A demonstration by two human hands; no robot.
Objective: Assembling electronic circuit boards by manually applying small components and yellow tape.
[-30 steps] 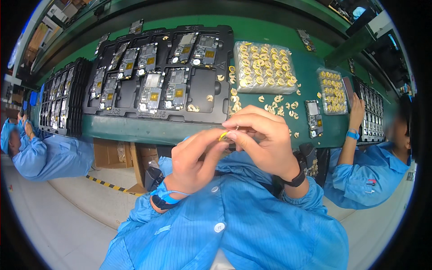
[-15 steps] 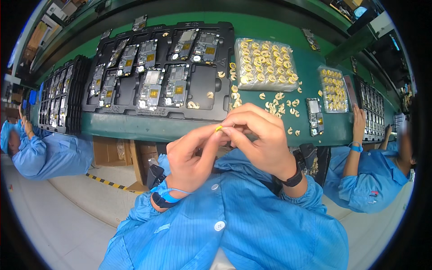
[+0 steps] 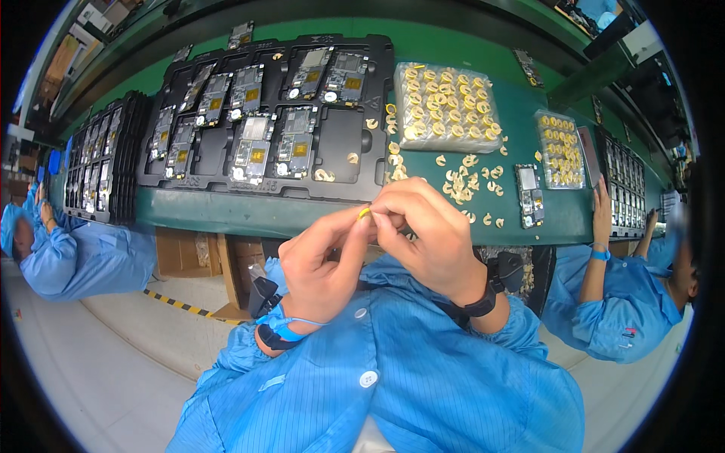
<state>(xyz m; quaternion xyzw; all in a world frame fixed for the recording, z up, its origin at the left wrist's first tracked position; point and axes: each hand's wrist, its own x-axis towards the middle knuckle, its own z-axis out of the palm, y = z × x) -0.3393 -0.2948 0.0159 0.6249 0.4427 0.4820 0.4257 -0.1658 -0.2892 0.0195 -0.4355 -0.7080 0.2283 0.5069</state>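
Before my chest, at the table's front edge, my left hand [image 3: 321, 260] pinches a small yellow part [image 3: 364, 213] between thumb and forefinger. My right hand [image 3: 432, 235] is closed too, its thumb and fingertips against the part's right side; much of the part is hidden by fingers. Just beyond lies a black tray [image 3: 249, 185] holding several circuit boards [image 3: 255, 151], some with a white round piece at one end. To the right of it stands a clear plastic tray [image 3: 449, 143] filled with yellow round parts. Cream C-shaped scraps [image 3: 461, 185] are scattered beside it.
A loose circuit board [image 3: 529, 195] lies at the right, near a second clear tray [image 3: 560, 149] of yellow parts. Stacked black trays [image 3: 102, 162] stand at the left. Co-workers in blue smocks work on both sides; one's hand [image 3: 601, 208] is by the right-hand trays.
Both hands remain together around the yellow part, which has shifted slightly up and left. My right fingers have moved a little left and down.
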